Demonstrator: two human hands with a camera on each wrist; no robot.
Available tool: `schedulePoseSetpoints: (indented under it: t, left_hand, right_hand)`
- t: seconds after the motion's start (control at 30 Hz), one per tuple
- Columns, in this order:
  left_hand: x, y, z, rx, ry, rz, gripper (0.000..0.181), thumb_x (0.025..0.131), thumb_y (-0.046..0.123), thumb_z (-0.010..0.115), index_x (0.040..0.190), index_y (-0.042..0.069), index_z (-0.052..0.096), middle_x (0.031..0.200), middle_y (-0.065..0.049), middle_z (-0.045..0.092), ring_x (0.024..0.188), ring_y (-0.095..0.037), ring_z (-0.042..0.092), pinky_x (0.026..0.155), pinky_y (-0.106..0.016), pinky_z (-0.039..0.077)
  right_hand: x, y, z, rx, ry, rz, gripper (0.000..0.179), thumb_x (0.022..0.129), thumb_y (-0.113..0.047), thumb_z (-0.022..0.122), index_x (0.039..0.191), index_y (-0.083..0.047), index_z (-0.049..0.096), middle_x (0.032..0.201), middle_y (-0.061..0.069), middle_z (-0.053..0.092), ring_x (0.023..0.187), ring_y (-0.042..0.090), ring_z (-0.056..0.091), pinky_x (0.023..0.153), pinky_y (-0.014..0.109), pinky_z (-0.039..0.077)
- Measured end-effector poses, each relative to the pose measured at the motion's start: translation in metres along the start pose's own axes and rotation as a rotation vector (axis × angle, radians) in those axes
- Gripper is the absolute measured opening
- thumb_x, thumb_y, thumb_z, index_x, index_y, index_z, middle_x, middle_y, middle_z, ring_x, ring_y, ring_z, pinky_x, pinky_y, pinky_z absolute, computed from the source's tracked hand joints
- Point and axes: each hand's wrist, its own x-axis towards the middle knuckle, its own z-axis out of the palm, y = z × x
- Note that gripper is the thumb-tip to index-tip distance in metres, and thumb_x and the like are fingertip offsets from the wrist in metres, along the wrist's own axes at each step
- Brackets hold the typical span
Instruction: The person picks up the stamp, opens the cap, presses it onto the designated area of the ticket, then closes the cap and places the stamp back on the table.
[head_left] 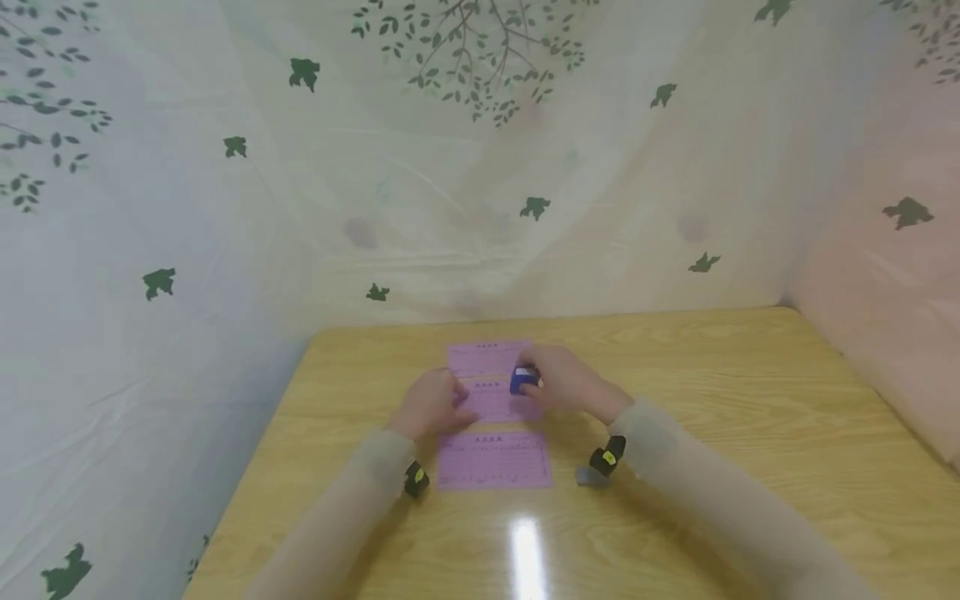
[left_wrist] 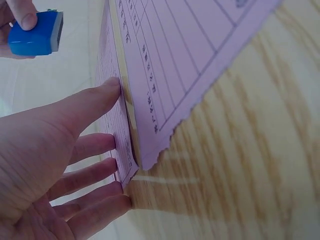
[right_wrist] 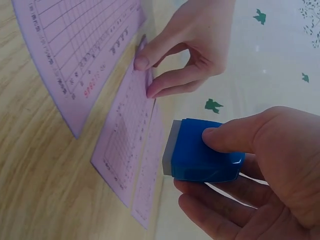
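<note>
Three pink printed forms lie in a column on the wooden table: a near form (head_left: pixel 495 462), a middle form (head_left: pixel 491 410) and a far form (head_left: pixel 480 360). My left hand (head_left: pixel 431 404) rests its fingertips on the left edge of the middle form, fingers spread and nearly straight in the left wrist view. Between thumb and fingers my right hand (head_left: pixel 566 382) grips a blue self-inking stamp (right_wrist: pixel 205 150). Its grey base faces the paper, and in the right wrist view the stamp is held apart from the forms.
A small grey object (head_left: pixel 592 477), perhaps the stamp's cap, lies on the table (head_left: pixel 675 367) under my right wrist. Behind the table hangs a pale cloth (head_left: pixel 450 208) printed with leaves and birds. A bright light reflection shows near the front.
</note>
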Motion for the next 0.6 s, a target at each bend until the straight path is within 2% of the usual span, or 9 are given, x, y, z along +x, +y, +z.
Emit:
schedulePoseSetpoints:
  t: [0.13,0.4,0.6]
  left_hand:
    - [0.001,0.002,-0.001,0.007,0.005,0.003,0.043,0.086,0.035,0.089,0.114,0.005,0.078,0.111,-0.011,0.075,0.083,-0.015,0.063,0.076,-0.029,0.059]
    - [0.002,0.000,0.001,0.060,0.024,0.026,0.053,0.085,0.039,0.089,0.122,0.004,0.077,0.123,-0.017,0.076,0.105,-0.027,0.070,0.096,-0.042,0.061]
    - [0.003,-0.001,0.003,0.068,0.023,0.019,0.053,0.085,0.040,0.089,0.123,0.005,0.077,0.122,-0.015,0.075,0.103,-0.025,0.069,0.094,-0.041,0.061]
  right_hand:
    - [-0.002,0.003,0.002,-0.002,-0.005,0.006,0.014,0.098,-0.014,0.076,0.111,-0.013,0.071,0.107,0.001,0.075,0.098,0.015,0.070,0.092,0.037,0.062]
    - [-0.006,0.008,0.009,0.022,-0.032,-0.023,0.013,0.097,-0.013,0.077,0.109,-0.013,0.072,0.104,-0.001,0.076,0.097,0.014,0.070,0.091,0.037,0.063]
    - [-0.006,0.010,0.013,0.023,-0.049,-0.039,0.012,0.096,-0.011,0.077,0.107,-0.011,0.073,0.101,0.000,0.076,0.096,0.014,0.071,0.089,0.035,0.064]
